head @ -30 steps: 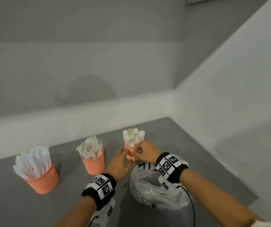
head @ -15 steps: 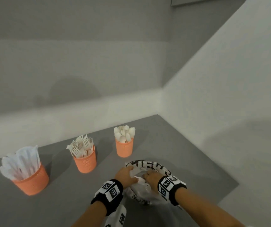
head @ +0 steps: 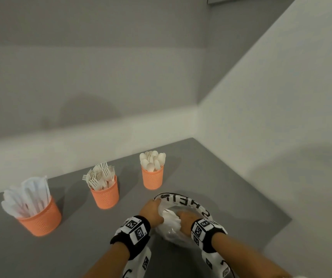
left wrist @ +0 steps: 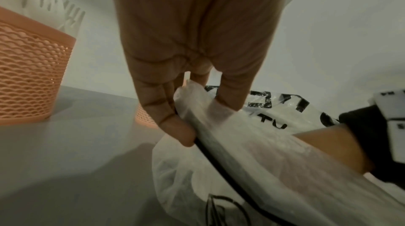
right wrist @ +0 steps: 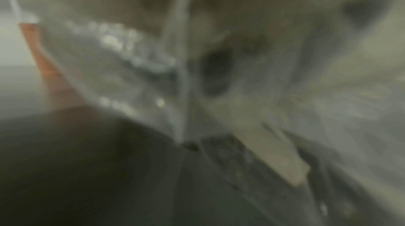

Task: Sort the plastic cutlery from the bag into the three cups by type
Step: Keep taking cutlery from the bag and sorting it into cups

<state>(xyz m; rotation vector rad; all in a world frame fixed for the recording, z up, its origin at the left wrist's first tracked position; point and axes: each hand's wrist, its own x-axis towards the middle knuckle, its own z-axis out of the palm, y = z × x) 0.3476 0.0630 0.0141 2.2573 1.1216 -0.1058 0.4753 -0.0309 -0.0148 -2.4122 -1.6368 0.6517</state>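
Note:
Three orange mesh cups stand in a row on the grey table: knives in the left cup [head: 40, 219], forks in the middle cup [head: 105, 194], spoons in the right cup [head: 152, 177]. A clear plastic bag with black lettering [head: 183, 201] lies in front of the spoon cup. My left hand [head: 152, 212] pinches the bag's left rim [left wrist: 197, 108] and holds it open. My right hand [head: 183, 218] is reaching down inside the bag, its fingers hidden by the film. The right wrist view is blurred; a pale flat cutlery handle [right wrist: 278, 153] shows inside the bag.
The grey table [head: 231, 197] sits in a corner, with a white wall behind and another close on the right. Its right edge runs just beyond the bag. Bare surface lies between the cups and the near edge on the left.
Both hands came back from the spoon cup to the bag. The left hand took hold of the bag's rim and the right hand went down inside it.

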